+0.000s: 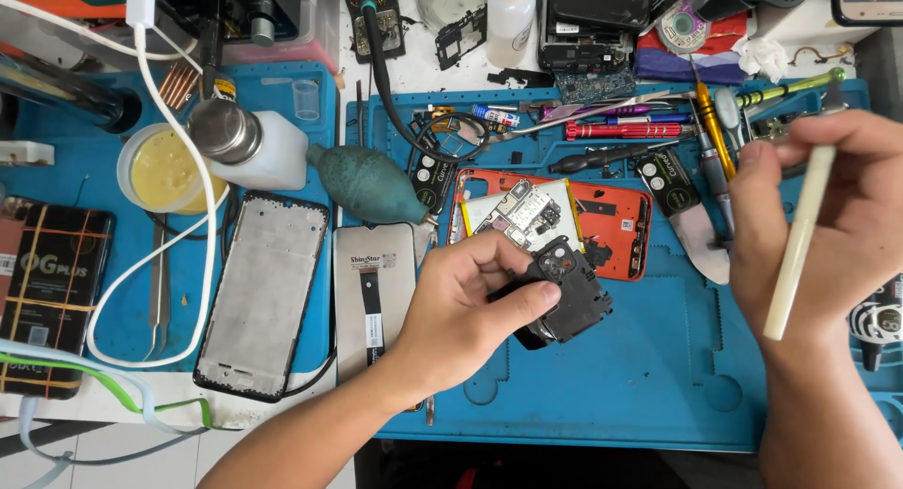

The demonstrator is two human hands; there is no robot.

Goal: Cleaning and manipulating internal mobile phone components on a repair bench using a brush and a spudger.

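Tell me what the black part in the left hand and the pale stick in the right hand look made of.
The black part in the left hand looks like matte moulded plastic: dull, with shaped cutouts. The pale stick in the right hand is cream, smooth and opaque, probably plastic; bone or wood cannot be ruled out.

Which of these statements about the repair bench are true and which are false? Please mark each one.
1. The left hand holds a black plastic phone part. True.
2. The right hand holds a red screwdriver. False: it holds a pale, cream-coloured stick-like tool; the red screwdriver lies on the blue mat.
3. An opened orange phone back lies on the mat behind the left hand. True.
4. The green rubber air blower is in the right hand. False: it lies on the bench, left of the orange phone.
5. A bare phone frame lies left of the left hand. True.
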